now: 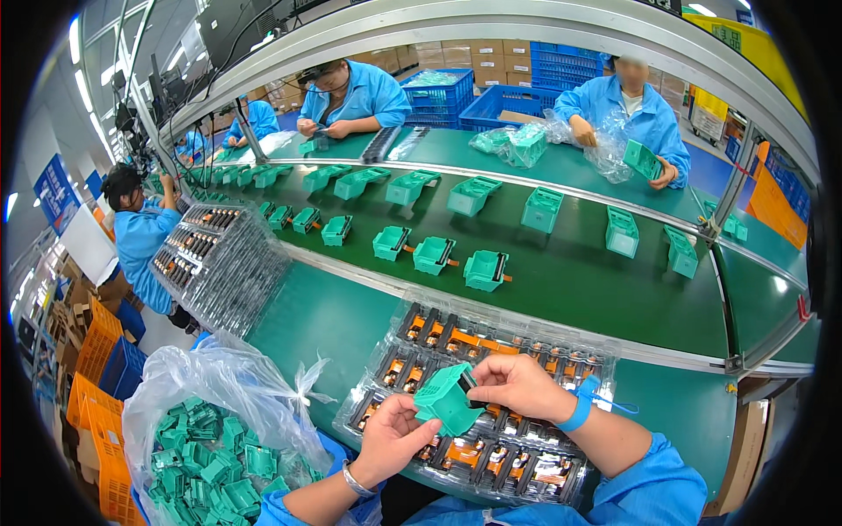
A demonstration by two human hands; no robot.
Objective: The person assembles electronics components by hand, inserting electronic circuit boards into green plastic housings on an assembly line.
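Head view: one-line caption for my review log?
Both hands, left and right, hold a green plastic housing over a clear tray of parts.

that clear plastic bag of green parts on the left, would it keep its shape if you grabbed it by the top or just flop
The clear plastic bag would probably flop: its film is thin, crumpled and sagging open. Packed with many small green housings, it likely feels bottom-heavy, and the load may shift. The glossy film may also slip in a loose grip.
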